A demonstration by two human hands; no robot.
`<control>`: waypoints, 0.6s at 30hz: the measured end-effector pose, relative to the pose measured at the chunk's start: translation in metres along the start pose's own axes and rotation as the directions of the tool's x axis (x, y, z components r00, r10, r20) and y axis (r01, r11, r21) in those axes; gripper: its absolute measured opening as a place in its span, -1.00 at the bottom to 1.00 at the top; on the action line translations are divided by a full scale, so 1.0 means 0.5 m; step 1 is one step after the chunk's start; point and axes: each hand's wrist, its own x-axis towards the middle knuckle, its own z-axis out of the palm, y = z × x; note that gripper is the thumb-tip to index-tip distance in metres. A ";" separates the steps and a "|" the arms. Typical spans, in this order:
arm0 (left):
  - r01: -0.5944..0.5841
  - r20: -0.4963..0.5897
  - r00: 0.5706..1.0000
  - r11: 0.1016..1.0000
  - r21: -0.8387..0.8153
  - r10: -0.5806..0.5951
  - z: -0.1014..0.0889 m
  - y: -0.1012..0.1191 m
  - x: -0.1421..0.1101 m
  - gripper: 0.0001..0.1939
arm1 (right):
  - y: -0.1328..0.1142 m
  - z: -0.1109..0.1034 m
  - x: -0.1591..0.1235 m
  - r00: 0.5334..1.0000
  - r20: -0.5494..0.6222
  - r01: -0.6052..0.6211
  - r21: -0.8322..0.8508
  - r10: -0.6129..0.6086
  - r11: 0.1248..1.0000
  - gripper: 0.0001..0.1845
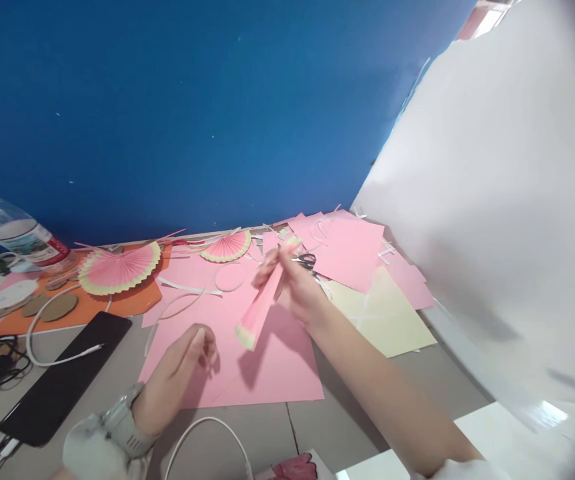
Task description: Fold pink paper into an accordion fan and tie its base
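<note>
My right hand (pixel 292 283) is closed around the middle of a folded pleated paper fan (pixel 258 310), pink with a pale yellow end. It is held tilted above a large pink sheet of paper (pixel 267 380), its yellow end pointing down toward me. My left hand (pixel 187 357), with a grey watch strap on the wrist, hovers by the sheet's left side. Its fingers are curled in, and I see nothing in them. Just beyond my right hand lie black-handled scissors (pixel 306 261), partly hidden.
Two opened paper fans, a large one (pixel 117 268) and a smaller one (pixel 227 247), lie at the back. Left are a phone (pixel 67 377), a bottle (pixel 22 237), cardboard discs (pixel 60 307) and cables. More pink sheets (pixel 352 250) and yellow paper (pixel 392 323) lie right, before the walls.
</note>
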 end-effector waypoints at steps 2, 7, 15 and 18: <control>0.020 0.025 1.000 0.976 -0.217 -0.015 0.001 0.008 0.028 -0.61 | 0.049 -0.013 0.003 0.995 0.013 -0.094 -0.040 0.094 0.995 -0.65; 0.124 0.293 0.955 0.957 -0.262 -0.044 0.032 0.016 0.100 -0.61 | 0.133 -0.024 0.012 0.994 -0.029 -0.110 -0.090 0.108 0.990 -0.64; 0.001 0.069 0.997 0.969 -0.248 0.017 0.059 -0.027 0.151 -0.65 | 0.176 -0.060 0.024 0.976 -0.002 -0.212 -0.220 0.217 0.952 -0.47; -0.002 0.054 0.998 0.975 -0.224 0.014 0.064 -0.036 0.149 -0.65 | 0.186 -0.065 0.025 0.977 -0.005 -0.207 -0.247 0.213 0.947 -0.39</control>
